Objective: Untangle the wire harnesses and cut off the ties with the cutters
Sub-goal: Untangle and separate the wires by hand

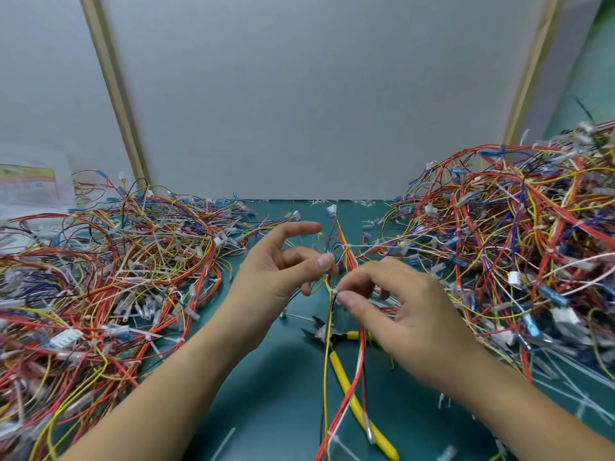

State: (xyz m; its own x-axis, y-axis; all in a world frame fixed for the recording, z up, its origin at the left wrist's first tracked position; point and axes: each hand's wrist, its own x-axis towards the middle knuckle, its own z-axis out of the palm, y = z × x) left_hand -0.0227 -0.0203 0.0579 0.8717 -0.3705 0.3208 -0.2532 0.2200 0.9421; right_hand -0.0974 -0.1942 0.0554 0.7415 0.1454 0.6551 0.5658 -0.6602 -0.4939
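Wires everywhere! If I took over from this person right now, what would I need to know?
Left hand: pinches the harness by its upper wires.
Right hand: pinches the same harness at a white tie.
Cutters: lying on the green mat below the hands, in neither hand.
A tangled left pile and right pile flank the work spot.
Done: loose tie bits on the mat suggest some cuts were made.
Left: this tie is still on. Pick up the cutters, snip it, then carry on with the piles.
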